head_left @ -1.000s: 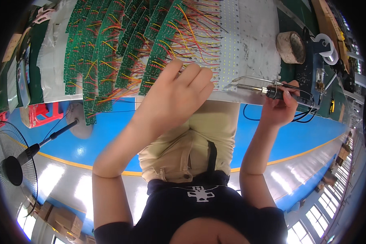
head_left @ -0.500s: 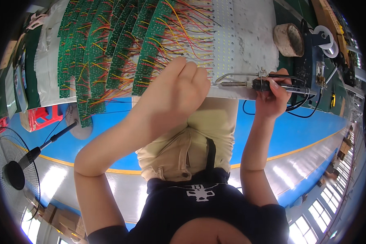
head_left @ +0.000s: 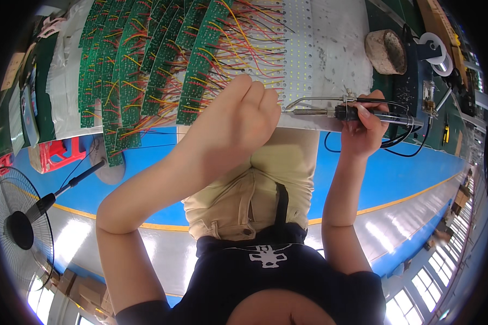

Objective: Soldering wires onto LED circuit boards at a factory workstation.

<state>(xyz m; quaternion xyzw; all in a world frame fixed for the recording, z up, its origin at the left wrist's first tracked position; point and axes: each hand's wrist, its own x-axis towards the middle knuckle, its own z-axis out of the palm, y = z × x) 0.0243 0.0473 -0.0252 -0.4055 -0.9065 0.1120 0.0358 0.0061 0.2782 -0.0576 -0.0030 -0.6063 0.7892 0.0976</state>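
My right hand point(head_left: 367, 130) grips a soldering iron point(head_left: 348, 113) like a pen, with a thin curved metal feed tube point(head_left: 315, 99) clamped above its shaft. The iron's tip points left, toward my left hand point(head_left: 244, 119), over the near edge of the work. My left hand is closed with its back toward me; its fingertips and anything in them are hidden. Beneath and beyond it, red, yellow and black wires point(head_left: 249, 51) run from long green circuit boards point(head_left: 198, 81) to a pale strip panel dotted with small yellowish spots point(head_left: 297, 59).
Several overlapping green boards point(head_left: 109, 76) lie at the left, some past the table edge. At the right stand a rough round pot point(head_left: 378, 51), a solder spool point(head_left: 440, 57) and a dark soldering unit point(head_left: 409, 81). A black cable point(head_left: 404, 154) loops below the right hand. A fan point(head_left: 21, 230) stands lower left.
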